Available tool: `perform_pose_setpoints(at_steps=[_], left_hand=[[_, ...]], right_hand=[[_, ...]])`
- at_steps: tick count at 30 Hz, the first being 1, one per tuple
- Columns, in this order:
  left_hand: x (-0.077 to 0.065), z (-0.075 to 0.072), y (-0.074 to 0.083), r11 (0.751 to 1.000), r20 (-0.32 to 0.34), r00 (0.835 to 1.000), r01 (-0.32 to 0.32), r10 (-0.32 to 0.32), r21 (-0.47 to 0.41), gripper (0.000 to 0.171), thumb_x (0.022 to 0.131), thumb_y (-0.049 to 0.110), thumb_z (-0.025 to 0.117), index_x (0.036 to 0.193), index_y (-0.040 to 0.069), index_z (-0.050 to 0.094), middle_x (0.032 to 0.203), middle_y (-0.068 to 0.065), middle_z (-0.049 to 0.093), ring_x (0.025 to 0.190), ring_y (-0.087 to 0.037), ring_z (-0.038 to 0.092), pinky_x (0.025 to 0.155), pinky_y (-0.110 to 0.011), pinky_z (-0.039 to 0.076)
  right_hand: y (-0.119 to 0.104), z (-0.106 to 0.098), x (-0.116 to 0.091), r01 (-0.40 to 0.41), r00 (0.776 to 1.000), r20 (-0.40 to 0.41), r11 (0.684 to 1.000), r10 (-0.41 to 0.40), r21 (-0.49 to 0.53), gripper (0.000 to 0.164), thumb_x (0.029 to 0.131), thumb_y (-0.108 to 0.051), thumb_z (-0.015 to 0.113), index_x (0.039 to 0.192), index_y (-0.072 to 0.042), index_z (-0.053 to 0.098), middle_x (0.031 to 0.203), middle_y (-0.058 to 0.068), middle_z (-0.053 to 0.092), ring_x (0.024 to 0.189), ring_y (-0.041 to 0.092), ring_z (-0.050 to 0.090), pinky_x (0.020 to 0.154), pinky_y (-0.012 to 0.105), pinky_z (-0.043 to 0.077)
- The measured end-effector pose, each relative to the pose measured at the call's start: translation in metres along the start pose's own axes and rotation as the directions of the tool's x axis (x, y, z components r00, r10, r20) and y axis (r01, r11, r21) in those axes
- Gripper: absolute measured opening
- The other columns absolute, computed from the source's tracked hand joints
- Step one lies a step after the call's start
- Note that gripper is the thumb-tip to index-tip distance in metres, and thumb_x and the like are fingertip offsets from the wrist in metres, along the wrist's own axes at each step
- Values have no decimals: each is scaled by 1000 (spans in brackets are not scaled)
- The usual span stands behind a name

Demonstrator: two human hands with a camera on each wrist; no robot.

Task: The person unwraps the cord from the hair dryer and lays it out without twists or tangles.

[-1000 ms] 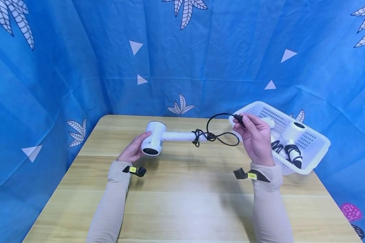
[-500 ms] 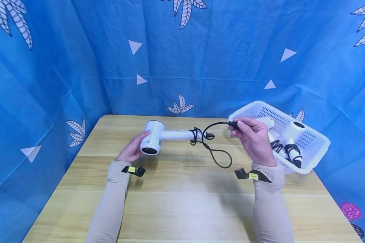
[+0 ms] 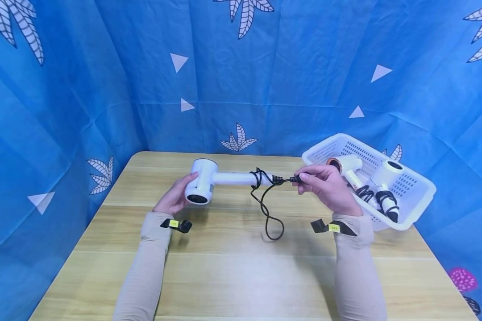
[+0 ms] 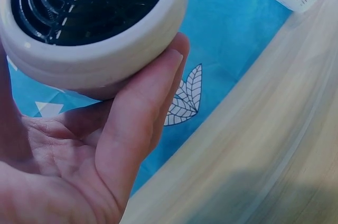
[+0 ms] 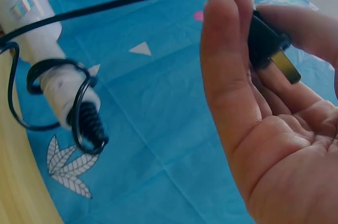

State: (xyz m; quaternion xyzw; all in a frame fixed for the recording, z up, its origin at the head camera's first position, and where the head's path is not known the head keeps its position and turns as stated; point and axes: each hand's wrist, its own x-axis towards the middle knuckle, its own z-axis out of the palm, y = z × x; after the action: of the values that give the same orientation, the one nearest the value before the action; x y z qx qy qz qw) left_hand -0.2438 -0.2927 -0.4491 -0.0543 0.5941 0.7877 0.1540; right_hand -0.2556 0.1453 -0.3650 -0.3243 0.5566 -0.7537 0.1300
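A white hair dryer [image 3: 201, 183] lies sideways above the table, its handle [image 3: 233, 179] pointing right. My left hand [image 3: 174, 196] grips its head from the left; in the left wrist view the dark grille [image 4: 90, 2] faces the camera above the curled fingers. Black cord [image 3: 263, 205] is looped round the handle's end and hangs in a loop toward me. Between thumb and fingers my right hand [image 3: 325, 185] pinches the black plug [image 5: 264, 42], a metal prong [image 5: 285, 67] showing in the right wrist view.
A white perforated basket [image 3: 419, 191] stands at the table's right rear, behind my right hand. Inside are two more white hair dryers, one with a copper-coloured rim [image 3: 347, 166], the other [image 3: 387, 174] with its cord wound on. Blue patterned cloth [image 3: 233, 80] hangs behind the wooden table [image 3: 241, 276].
My right hand has moved the plug left and down, close to the handle's end. The cord's slack loop has dropped lower toward me. My left hand and the dryer are nearly still.
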Motion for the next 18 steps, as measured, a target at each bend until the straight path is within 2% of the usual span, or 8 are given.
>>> perform_pose_setpoints(at_steps=[3,11,18], left_hand=[[-1,1,1,1000,2,1000,-8,8,-12,44,106,44,51,134,12,45,104,6,73,92,-8,71,75,-21,59],[-3,2,3,1000,-11,1000,-4,4,-24,45,106,46,51,135,13,44,104,5,72,92,-8,71,71,-19,57],[-5,3,6,1000,-14,1000,6,-6,-28,54,105,47,52,144,13,38,109,5,71,97,-9,70,78,-21,59]], right_hand=[[3,-3,0,-23,1000,0,999,23,-33,25,104,4,52,110,-1,75,95,6,79,76,13,73,75,27,63],[9,-11,1,-76,997,-19,997,76,-10,24,103,2,55,109,-6,77,95,6,79,76,13,74,74,26,63],[16,-20,2,-127,991,-34,992,127,22,22,103,2,57,109,-5,77,96,7,80,78,13,74,74,25,63]])
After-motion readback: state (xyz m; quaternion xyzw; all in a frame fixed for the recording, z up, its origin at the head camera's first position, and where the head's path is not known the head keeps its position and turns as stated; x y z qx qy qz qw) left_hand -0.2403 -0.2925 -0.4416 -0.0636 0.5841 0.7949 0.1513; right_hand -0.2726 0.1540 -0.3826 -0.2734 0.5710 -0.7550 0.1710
